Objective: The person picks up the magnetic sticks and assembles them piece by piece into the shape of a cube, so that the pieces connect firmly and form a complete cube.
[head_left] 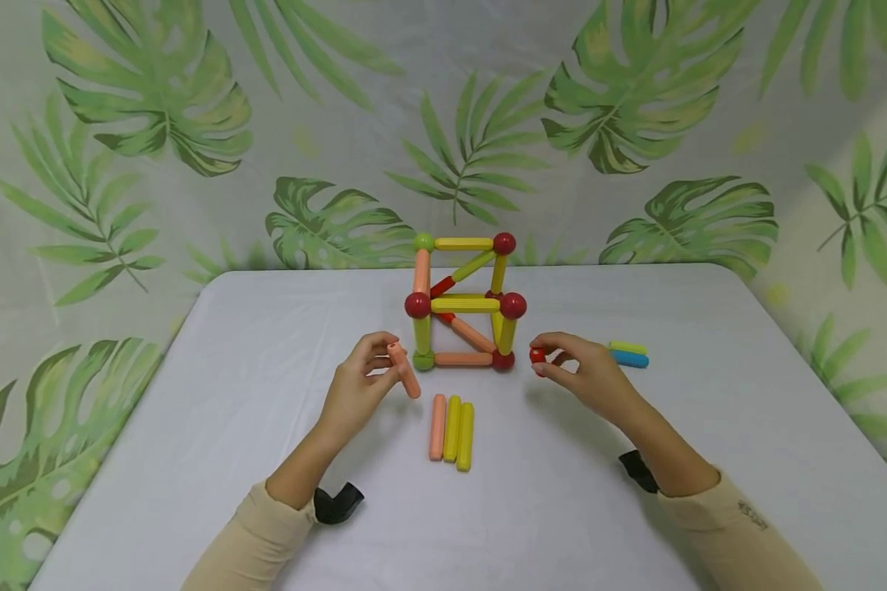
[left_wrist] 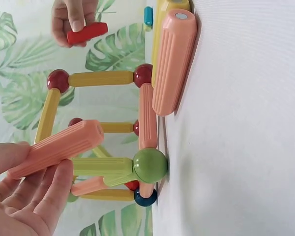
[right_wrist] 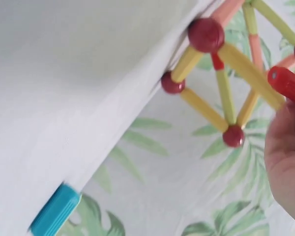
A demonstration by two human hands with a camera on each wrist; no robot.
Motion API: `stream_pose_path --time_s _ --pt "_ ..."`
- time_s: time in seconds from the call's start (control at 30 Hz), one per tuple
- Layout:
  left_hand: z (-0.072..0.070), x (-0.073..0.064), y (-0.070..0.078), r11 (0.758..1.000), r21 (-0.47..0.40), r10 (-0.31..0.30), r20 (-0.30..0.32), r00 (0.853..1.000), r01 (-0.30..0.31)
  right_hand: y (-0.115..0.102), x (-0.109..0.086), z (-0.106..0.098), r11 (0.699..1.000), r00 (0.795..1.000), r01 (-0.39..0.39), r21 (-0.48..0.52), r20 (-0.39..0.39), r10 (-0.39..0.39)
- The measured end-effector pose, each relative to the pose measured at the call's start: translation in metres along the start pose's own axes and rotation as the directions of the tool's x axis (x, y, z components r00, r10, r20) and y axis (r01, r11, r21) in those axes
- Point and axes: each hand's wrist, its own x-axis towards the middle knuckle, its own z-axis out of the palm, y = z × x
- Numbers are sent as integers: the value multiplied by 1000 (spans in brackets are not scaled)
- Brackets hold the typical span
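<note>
A cube frame of magnetic building rods [head_left: 466,305] and balls stands at the table's middle, with red balls [head_left: 513,305] and green balls [head_left: 424,360] at the corners I see from above. My left hand [head_left: 355,386] pinches a salmon-pink magnetic rod [left_wrist: 59,147] between thumb and fingers, just left of the frame's lower green ball. To the frame's right, my right hand [head_left: 587,373] holds a short red rod [right_wrist: 289,84] by thumb and fingertips. In the left wrist view a dark blue ball [left_wrist: 146,197] shows at a far lower corner. Slanting rods cross inside the frame.
In front of the frame lie a loose pink rod [head_left: 438,427] and two yellow rods [head_left: 452,428] side by side. Further right, behind my right hand, rest a blue rod [head_left: 630,359] and a short yellow-green rod [head_left: 627,347]. A leaf-print cloth [head_left: 325,123] hangs behind the white table [head_left: 281,328].
</note>
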Motion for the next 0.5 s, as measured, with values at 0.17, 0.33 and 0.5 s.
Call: stream_pose_path --time_s 0.17,0.33,0.5 --pt "-2 -2 13 998 -54 -14 5 1000 14 -9 17 21 997 997 53 -57 57 -50" --pt "-2 -4 28 998 -54 13 7 1000 -13 -11 33 40 986 990 102 -135 115 -87" --pt "-1 -5 30 998 -29 50 2 999 -50 -12 45 52 958 986 129 -258 132 -97"
